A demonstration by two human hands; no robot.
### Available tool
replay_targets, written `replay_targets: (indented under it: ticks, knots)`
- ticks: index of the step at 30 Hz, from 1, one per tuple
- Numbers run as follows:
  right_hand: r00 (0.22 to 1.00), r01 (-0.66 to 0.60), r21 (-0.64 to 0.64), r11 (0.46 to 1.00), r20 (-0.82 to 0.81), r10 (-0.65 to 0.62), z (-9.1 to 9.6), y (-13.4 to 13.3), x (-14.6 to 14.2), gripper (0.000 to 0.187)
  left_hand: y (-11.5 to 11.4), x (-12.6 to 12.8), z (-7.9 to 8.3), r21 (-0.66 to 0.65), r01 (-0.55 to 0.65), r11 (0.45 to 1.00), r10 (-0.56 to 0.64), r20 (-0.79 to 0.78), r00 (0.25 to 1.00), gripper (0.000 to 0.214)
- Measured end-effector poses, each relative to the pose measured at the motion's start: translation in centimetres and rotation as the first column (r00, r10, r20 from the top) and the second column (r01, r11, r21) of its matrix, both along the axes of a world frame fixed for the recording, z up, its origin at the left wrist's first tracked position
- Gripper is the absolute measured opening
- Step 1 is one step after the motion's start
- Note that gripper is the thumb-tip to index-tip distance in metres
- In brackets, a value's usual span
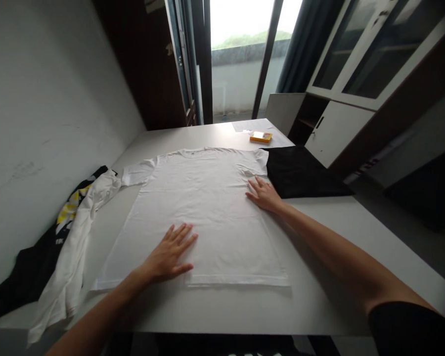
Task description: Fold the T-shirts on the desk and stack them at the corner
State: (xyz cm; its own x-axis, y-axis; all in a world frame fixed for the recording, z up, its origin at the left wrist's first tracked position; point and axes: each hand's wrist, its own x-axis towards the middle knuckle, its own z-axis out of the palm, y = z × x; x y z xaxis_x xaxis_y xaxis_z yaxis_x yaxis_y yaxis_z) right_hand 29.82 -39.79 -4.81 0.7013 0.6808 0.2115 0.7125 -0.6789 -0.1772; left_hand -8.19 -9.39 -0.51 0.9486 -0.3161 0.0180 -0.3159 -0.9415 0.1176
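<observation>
A white T-shirt (207,207) lies spread flat on the white table (222,314), its neckline at the far side and its hem toward me. My left hand (172,252) rests on the lower middle of the shirt, palm down with fingers spread. Near the shirt's right side, just below the right sleeve, my right hand (263,194) lies flat with its fingers apart. Neither hand grips the cloth. Small wrinkles show around the right armpit of the shirt.
Folded black cloth (304,170) lies beside the right sleeve. A yellow-orange box (260,137) sits near the far edge. Along the left wall are a crumpled white garment (76,252) and a black garment with yellow print (37,262). A white cabinet (339,128) stands at right.
</observation>
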Motion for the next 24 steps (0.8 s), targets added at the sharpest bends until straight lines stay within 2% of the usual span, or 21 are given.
replay_targets:
  ticks: [2,5,8,10,13,18,24]
  knots:
    - [0.990,0.137,0.070,0.988,0.003,-0.138,0.5,0.6,2.5,0.065,-4.3,2.6,0.9,-0.040,0.158,0.987,-0.159,-0.028,0.987,0.085]
    - [0.939,0.344,0.196,0.918,-0.067,-0.337,1.6,1.7,5.8,0.054,-10.8,5.8,1.8,-0.122,0.336,0.934,-0.341,-0.023,0.940,0.080]
    - [0.869,0.495,0.260,0.829,-0.150,-0.472,2.5,2.5,8.5,0.048,-15.9,8.3,1.6,-0.139,0.448,0.883,-0.449,0.021,0.893,0.072]
    - [0.825,0.565,0.250,0.786,-0.192,-0.532,3.0,3.0,9.9,0.048,-18.3,9.7,1.1,-0.127,0.499,0.857,-0.496,0.061,0.866,0.070]
    - [0.788,0.612,0.170,0.773,-0.216,-0.576,3.4,3.4,11.7,0.049,-20.3,11.4,0.7,-0.109,0.532,0.840,-0.523,0.102,0.846,0.057]
    - [0.823,0.563,0.065,0.824,-0.126,-0.553,3.5,3.2,14.3,0.055,-21.4,12.9,0.8,-0.139,0.547,0.825,-0.535,0.116,0.837,0.030]
    - [0.811,0.512,0.097,0.853,-0.381,-0.444,3.2,2.1,17.7,0.052,-22.3,13.7,1.0,-0.177,0.562,0.808,-0.556,0.087,0.827,0.026]
